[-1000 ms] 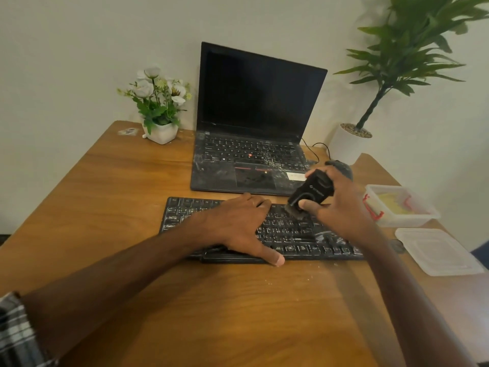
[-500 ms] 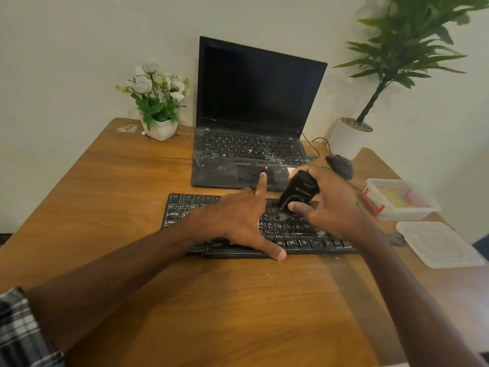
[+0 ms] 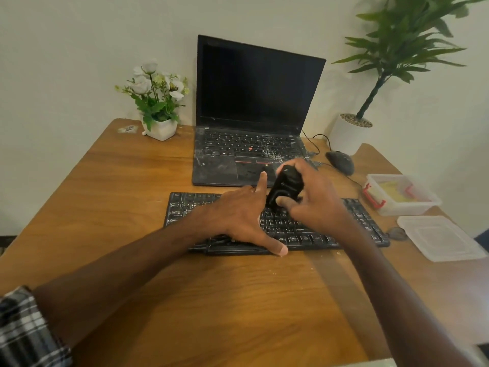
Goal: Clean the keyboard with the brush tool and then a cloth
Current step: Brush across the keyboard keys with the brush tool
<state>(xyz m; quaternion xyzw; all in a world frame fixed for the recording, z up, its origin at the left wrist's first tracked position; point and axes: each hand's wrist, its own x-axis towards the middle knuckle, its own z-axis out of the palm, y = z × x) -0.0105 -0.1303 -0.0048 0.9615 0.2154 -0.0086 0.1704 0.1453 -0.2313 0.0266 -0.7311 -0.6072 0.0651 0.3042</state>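
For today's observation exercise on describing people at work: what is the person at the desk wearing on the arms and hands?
Both forearms are bare. The left arm shows a rolled-back sleeve in a black, grey and white plaid check, bunched near the elbow. No sleeve shows on the right arm in view. The left hand and right hand wear no gloves, and no watch or bracelet shows at either wrist.

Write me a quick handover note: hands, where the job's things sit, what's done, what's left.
Left hand: flat on the keyboard, steadying it, forefinger raised.
Right hand: grips the black brush tool, its lower end on the upper middle keys.
Done: brushing is under way; crumbs lie on the table before the keyboard.
Left: finish brushing, then wipe. No cloth clearly in view; yellow item in the open container unclear.
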